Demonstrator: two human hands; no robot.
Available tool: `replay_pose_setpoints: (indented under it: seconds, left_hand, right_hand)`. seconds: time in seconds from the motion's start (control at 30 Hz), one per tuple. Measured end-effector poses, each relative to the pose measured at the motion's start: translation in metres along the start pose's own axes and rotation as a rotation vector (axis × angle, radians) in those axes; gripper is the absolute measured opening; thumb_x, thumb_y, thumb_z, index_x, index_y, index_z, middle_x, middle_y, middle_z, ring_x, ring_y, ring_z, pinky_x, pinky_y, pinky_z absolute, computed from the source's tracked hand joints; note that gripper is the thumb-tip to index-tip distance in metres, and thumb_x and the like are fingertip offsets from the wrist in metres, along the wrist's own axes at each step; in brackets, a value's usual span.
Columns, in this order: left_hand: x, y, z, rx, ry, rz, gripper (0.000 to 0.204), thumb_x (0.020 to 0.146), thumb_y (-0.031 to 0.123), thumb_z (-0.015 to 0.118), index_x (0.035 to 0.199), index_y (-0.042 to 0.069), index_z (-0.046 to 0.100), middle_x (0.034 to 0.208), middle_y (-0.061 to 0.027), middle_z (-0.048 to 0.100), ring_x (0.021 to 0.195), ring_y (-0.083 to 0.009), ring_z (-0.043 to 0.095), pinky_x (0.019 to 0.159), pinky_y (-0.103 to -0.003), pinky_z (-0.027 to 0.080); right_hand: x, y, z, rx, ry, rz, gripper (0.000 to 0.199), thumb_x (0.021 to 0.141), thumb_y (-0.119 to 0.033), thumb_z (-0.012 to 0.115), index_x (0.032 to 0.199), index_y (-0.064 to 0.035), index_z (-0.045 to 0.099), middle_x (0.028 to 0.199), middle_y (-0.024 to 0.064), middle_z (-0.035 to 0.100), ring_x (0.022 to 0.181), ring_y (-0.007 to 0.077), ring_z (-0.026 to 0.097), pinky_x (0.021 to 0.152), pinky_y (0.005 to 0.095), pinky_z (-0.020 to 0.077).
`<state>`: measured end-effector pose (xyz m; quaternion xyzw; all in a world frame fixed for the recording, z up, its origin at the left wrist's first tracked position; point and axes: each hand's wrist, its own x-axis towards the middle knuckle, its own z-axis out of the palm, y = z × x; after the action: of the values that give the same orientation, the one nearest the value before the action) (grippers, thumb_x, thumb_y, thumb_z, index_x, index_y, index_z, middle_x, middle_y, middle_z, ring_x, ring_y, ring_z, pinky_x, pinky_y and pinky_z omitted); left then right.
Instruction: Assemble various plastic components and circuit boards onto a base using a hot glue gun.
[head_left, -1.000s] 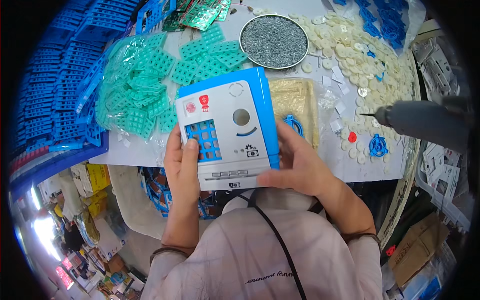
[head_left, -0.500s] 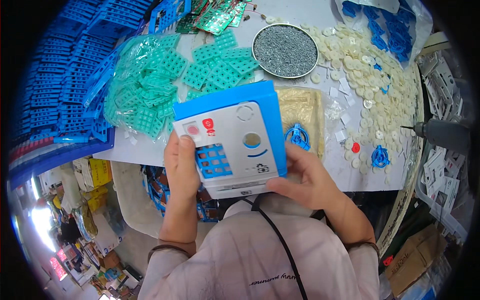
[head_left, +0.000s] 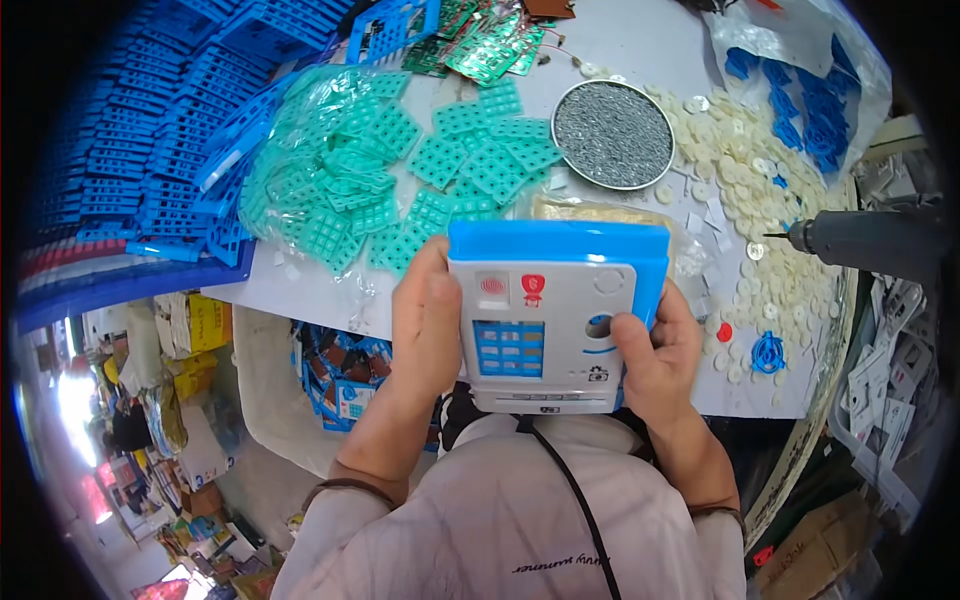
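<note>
Both of my hands hold a white-and-blue plastic panel (head_left: 515, 390) that looks like a toy safe door. A keypad-shaped window with a blue grid, a round hole and small printed symbols mark its white face. My left hand (head_left: 425, 330) grips the left edge, thumb along the side. At the right edge, my right hand (head_left: 660, 370) has its thumb on the face close to the round hole, with the fingers partly hidden behind. Just beyond the panel lies a yellowish pad (head_left: 590, 210), mostly covered by it.
Teal rubber keypads (head_left: 330, 180) and stacked blue frames (head_left: 120, 170) fill the left. A dish of screws (head_left: 613, 133) stands beyond the panel. Cream discs (head_left: 740, 190) spread to the right, below an electric screwdriver (head_left: 865, 243). Green circuit boards (head_left: 490, 45) lie at the back.
The panel has turned from tilted to nearly level and shifted right in view. My right thumb has moved from its lower edge up to the round hole. The whole view has shifted slightly.
</note>
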<state>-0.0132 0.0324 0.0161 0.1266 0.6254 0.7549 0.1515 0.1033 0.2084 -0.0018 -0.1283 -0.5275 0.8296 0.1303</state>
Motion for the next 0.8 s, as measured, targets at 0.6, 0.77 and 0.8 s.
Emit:
replay_pose_setpoints:
  seconds: [0.6,0.77,0.8]
  left_hand:
    - [-0.021,-0.005,-0.018,0.366,-0.084,0.058,0.044,0.11,0.036,0.043,0.098,-0.003,0.061,0.083,-0.0055,0.06,0.078,-0.0076,0.05,0.068,-0.027,0.044]
    - [-0.04,-0.006,-0.015,0.582,-0.016,0.153,0.034,0.108,0.027,0.049,0.088,0.0,0.057,0.07,-0.0034,0.054,0.066,-0.0081,0.045,0.056,-0.027,0.039]
    - [-0.04,-0.007,-0.017,0.58,-0.01,0.165,0.033,0.108,0.026,0.05,0.087,0.001,0.056,0.069,-0.0037,0.053,0.065,-0.0082,0.045,0.056,-0.028,0.039]
  right_hand:
    - [0.026,-0.007,0.009,-0.033,0.172,0.003,0.035,0.104,-0.03,0.063,0.114,0.0024,0.069,0.098,0.0046,0.073,0.084,0.0064,0.063,0.074,0.0231,0.0514]
    - [0.025,-0.001,0.014,-0.021,0.159,-0.049,0.038,0.103,-0.034,0.065,0.113,0.0024,0.069,0.099,0.0047,0.072,0.084,0.0066,0.064,0.073,0.0222,0.051]
    - [0.026,-0.001,0.016,-0.024,0.169,-0.043,0.038,0.103,-0.034,0.065,0.113,0.0023,0.069,0.099,0.0048,0.072,0.083,0.0066,0.064,0.073,0.0222,0.0509]
